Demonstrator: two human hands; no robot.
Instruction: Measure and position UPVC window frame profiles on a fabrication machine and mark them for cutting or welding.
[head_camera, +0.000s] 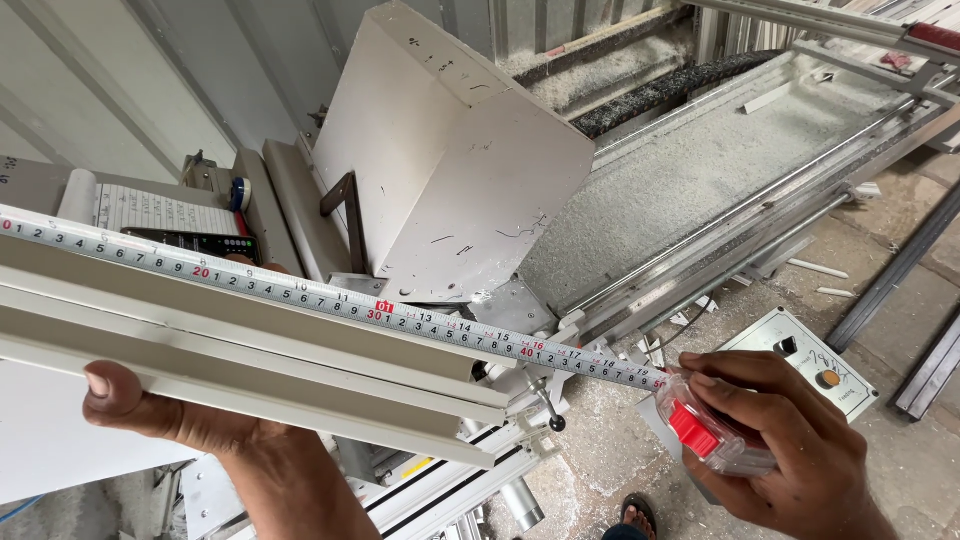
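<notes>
Head view: person measuring over a saw machine (450, 160).
Left hand (180, 415): fingers wrapped under cream profile (250, 340).
Right hand (780, 440): fingers closed around tape measure case (705, 435).
Tape blade (330, 300): stretched along the profile's top edge.

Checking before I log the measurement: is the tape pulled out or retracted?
Pulled out: the tape blade runs from the case in the right hand along the profile.

White tape blade (330, 300) with black and red marks, clear tape case (712, 432) with red lock, cream profile (240, 345)
</notes>
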